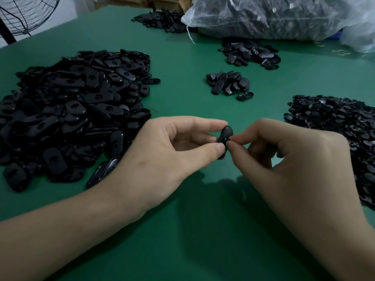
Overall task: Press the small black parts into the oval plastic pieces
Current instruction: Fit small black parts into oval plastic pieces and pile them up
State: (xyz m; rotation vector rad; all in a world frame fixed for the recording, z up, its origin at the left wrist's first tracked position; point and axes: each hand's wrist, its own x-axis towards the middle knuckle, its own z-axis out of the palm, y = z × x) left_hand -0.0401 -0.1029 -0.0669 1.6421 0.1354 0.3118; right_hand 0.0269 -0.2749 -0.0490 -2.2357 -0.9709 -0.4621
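Left hand [174,147] pinches an oval piece [224,134] by its edges above the table [182,230], thumb and forefinger closed on it. Right hand [288,157] pinches a small part [227,141] at the oval's middle. Both look light, stiff and smooth, so grip the rims and push square.

Two hands [162,151] [294,159], one held oval piece [225,133], five black heaps [71,110] [162,21] [249,53] [228,83] [334,134], one bag [274,15], one fan [24,13].

Left grip [168,155], right grip [294,159], bare forearms [77,226]
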